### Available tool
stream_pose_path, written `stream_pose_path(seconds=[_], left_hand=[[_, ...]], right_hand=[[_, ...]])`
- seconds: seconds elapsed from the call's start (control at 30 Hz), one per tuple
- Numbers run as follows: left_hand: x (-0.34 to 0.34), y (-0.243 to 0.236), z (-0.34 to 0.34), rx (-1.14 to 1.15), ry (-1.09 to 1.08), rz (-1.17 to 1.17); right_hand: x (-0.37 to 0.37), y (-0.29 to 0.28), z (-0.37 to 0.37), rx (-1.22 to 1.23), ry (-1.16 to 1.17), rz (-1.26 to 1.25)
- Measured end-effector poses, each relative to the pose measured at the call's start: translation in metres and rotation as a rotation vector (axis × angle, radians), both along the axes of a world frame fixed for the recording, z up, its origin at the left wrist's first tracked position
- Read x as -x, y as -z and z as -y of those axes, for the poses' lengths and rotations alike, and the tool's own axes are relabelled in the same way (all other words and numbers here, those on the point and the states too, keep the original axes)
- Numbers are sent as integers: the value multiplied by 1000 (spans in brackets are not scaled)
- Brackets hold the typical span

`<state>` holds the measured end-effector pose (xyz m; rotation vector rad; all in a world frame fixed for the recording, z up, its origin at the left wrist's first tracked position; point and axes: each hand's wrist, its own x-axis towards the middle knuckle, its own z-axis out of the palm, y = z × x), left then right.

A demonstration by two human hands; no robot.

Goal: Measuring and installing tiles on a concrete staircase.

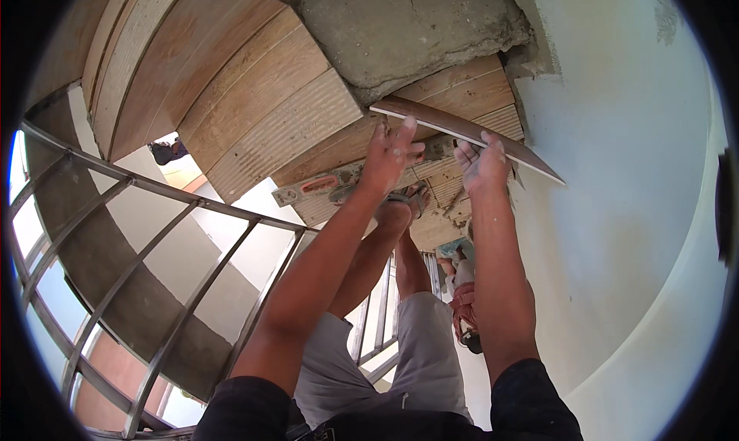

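Observation:
A long, narrow brown wood-look tile (454, 124) with a pale cut edge slants across in front of me, above a tiled step. My right hand (486, 164) grips its near edge toward the right end, thumb up against the tile. Dusty fingers of my left hand (391, 152) are spread, and one fingertip overlaps the near edge toward the tile's left end. Below the hands a metal spirit level (314, 185) with an orange-rimmed slot lies across the step by my sandalled feet. My left forearm hides part of that level.
Wood-look stair treads (254, 95) with ribbed edges curve up to the left. Bare rough concrete (408, 33) lies beyond the tile. A metal railing (162, 183) bounds the left side, a pale wall (616, 210) the right. Another person (466, 310) is lower down, beside my right arm.

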<state>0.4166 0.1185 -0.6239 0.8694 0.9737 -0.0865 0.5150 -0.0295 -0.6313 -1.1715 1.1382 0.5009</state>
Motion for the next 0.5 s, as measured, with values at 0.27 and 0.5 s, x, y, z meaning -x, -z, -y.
stream_pose_path(seconds=[0.27,0.5], left_hand=[[-9,6,-6,-100,-115,-108],[5,1,-9,-148,-15,-61]], right_hand=[[-9,7,-3,-18,-119,-14],[-9,0,-7,-70,-131,-9]])
